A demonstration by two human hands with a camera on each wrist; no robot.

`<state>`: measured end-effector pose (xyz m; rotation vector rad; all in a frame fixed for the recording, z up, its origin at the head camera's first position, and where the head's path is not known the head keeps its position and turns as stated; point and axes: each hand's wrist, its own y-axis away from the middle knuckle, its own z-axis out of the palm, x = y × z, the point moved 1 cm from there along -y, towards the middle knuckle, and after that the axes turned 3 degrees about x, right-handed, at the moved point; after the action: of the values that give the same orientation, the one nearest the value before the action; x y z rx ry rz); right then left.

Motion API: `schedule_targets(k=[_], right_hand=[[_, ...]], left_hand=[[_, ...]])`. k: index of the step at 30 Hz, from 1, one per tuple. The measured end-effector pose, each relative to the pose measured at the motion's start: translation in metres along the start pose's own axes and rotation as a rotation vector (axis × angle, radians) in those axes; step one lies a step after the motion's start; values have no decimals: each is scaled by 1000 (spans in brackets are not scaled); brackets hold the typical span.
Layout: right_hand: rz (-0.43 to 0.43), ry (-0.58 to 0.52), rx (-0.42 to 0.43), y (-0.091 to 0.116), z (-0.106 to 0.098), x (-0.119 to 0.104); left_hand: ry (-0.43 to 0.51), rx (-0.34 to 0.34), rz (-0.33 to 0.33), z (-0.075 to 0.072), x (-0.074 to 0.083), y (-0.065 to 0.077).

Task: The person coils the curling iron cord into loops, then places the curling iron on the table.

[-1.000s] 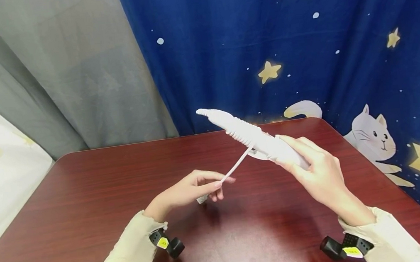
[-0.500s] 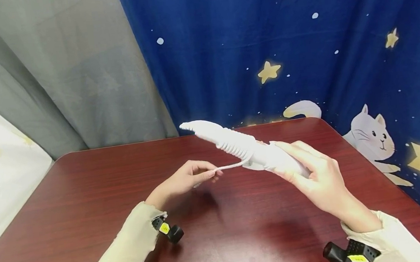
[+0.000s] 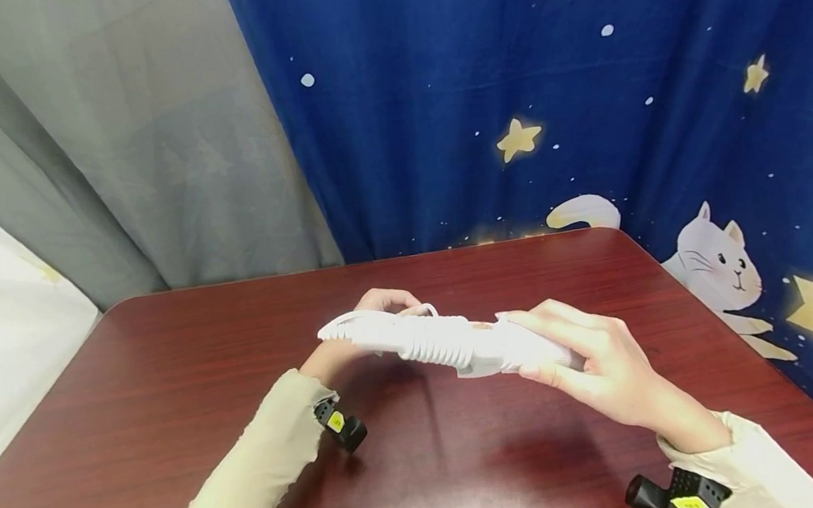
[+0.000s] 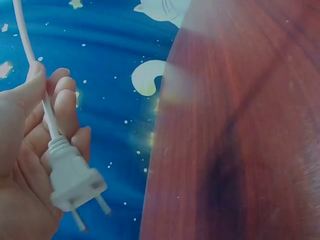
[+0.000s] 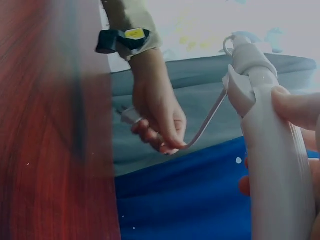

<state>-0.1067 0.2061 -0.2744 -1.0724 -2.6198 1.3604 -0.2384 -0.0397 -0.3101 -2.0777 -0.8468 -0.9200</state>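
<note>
A white curling iron [image 3: 495,349] hangs over the table, lying nearly level, its tapered end to the left. Several turns of its white cord [image 3: 443,343] wrap the middle. My right hand [image 3: 608,365] grips the smooth right end, thumb on the near side. The right wrist view shows a lever [image 5: 240,90] standing out from the curling iron's side. My left hand [image 4: 40,140] pinches the power cord [image 4: 24,37] between thumb and fingers, and the two-pin plug [image 4: 75,175] hangs in front of the palm. In the head view the curling iron partly hides the left hand.
The dark red wooden table [image 3: 192,369] spreads beneath both hands. Behind it hang a grey curtain [image 3: 172,145] and a blue curtain [image 3: 401,109] with stars and a cat. Each wrist wears a small black camera, such as the left one [image 3: 340,425].
The curling iron has come down and turned from steeply slanted to nearly level, its tip moving left. The left hand has moved up and behind it, still pinching the cord.
</note>
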Motion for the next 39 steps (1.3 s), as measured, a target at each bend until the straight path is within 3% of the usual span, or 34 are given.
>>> schedule_targets(k=[2,3,6,11,16,22,28,35,39], right_hand=[[-32,-4,-27,1,2,1],[-49,-9,-45,2,3,2],[-93,-19,-111,4,5,4],[-101,36,-257,7,9,8],[-100,105,-369,10,14,10],[-136,167,-388,9,18,12],[-100,255,-412,7,22,14],[25,363,-368,4,27,18],[102,411,-326,4,29,21]], left_hand=[[70,-41,2,-4,-14,-3],[70,-47,-16,-4,-18,-5],[50,-71,10,-8,-23,-6],[8,-80,-11,-16,-7,-6],[-61,-149,18,-25,14,-6],[-80,-226,33,-32,39,-3],[-102,-266,81,-33,59,4],[-145,-226,147,-26,77,14],[-145,-206,141,-22,82,18]])
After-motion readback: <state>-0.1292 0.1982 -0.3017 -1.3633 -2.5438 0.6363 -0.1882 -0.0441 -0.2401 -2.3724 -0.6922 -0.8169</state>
